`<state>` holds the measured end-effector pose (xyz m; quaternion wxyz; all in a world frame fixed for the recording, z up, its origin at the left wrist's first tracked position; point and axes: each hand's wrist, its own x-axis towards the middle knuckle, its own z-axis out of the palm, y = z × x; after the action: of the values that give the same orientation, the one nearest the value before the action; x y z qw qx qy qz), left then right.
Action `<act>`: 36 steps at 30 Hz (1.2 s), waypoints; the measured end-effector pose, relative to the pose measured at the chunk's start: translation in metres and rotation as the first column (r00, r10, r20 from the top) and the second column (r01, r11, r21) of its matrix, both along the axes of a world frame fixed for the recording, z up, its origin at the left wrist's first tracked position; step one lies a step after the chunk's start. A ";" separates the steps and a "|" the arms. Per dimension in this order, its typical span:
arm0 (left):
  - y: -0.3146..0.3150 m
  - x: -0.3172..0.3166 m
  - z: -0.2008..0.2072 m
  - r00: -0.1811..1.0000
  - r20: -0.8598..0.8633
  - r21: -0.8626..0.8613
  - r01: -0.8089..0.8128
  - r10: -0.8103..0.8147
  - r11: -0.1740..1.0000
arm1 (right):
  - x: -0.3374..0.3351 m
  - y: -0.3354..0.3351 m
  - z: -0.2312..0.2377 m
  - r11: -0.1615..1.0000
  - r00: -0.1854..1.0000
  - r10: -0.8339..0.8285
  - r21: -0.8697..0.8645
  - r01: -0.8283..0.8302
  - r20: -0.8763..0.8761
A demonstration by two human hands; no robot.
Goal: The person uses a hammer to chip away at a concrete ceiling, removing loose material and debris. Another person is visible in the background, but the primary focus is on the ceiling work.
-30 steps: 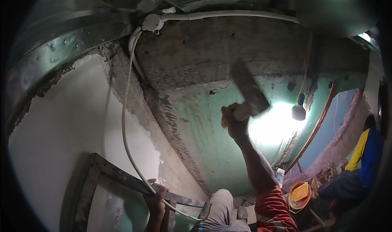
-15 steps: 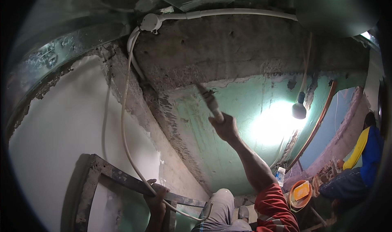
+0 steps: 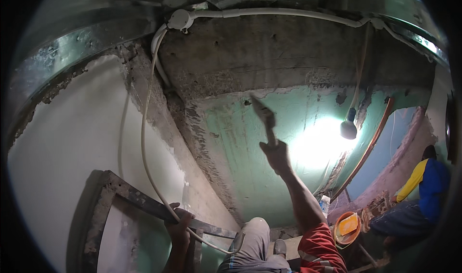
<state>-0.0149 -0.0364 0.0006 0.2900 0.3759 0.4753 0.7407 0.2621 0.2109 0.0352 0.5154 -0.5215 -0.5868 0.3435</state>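
A brick hammer, slightly smeared by motion, points up in front of the green wall. Its handle is in the fist of my right hand, and the long blade-like end leans up and left toward a small dark hole in the plaster. From here I cannot tell whether its tip touches the wall. Lower left, my left hand is wrapped round the top bar of a dark, plaster-stained frame. A pale cable hangs from above and passes across that hand toward my knee.
A lit bulb in a dark holder hangs at the right. White conduit and a round junction box run along the top. Lower right are an orange bucket and a crouching person in blue and yellow.
My right hand and the hammer have moved a little right and down, and the hammer stands more upright. My left hand keeps its hold on the frame; the whole view has shifted slightly.
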 end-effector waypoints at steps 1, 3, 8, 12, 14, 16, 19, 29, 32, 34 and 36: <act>-0.002 0.000 0.000 1.000 -0.019 0.001 -0.008 0.008 1.000 | 0.007 -0.012 0.015 0.998 0.996 -0.004 0.057 0.009 -0.088; -0.004 0.006 0.003 1.000 0.006 -0.008 -0.020 0.020 1.000 | 0.014 -0.016 0.037 0.922 0.956 0.066 0.384 0.052 -0.287; -0.012 -0.003 -0.002 0.998 0.065 0.076 -0.009 0.004 0.997 | -0.011 -0.001 0.096 0.425 0.808 0.483 0.897 0.119 -0.336; -0.001 0.004 0.004 0.999 0.050 0.004 0.013 -0.013 1.000 | -0.010 0.069 0.021 0.997 1.000 0.021 -0.069 -0.020 0.000; -0.002 0.000 0.001 0.999 0.049 0.019 0.015 -0.015 1.000 | -0.008 0.053 0.004 1.000 0.999 -0.010 0.012 0.009 0.030; 0.001 0.000 0.000 1.000 0.024 -0.002 0.007 -0.007 1.000 | 0.001 0.043 -0.002 0.997 0.999 -0.034 0.072 0.032 0.022; -0.003 0.004 0.004 0.998 0.053 0.021 -0.041 0.040 0.999 | 0.003 0.006 0.041 0.989 0.983 0.003 0.143 0.024 -0.185; 0.006 0.001 0.000 1.000 0.017 0.034 0.026 -0.026 0.999 | -0.001 0.072 0.012 1.000 0.996 0.002 0.006 -0.003 0.086; 0.005 0.001 0.002 0.999 0.022 0.060 0.048 -0.049 0.997 | 0.011 0.045 0.012 0.999 0.982 0.014 -0.038 -0.007 0.186; 0.001 0.001 0.001 0.998 0.056 0.055 0.021 -0.024 0.998 | 0.013 0.021 0.023 1.000 0.990 0.018 0.022 -0.021 0.137; -0.005 0.003 0.002 0.998 0.059 0.051 -0.032 0.029 0.998 | 0.014 0.015 0.038 0.976 1.000 0.025 0.214 -0.028 0.017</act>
<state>-0.0119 -0.0419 0.0024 0.2825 0.3543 0.4531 0.7677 0.2760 0.2263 0.0732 0.5597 -0.4575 -0.6311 0.2814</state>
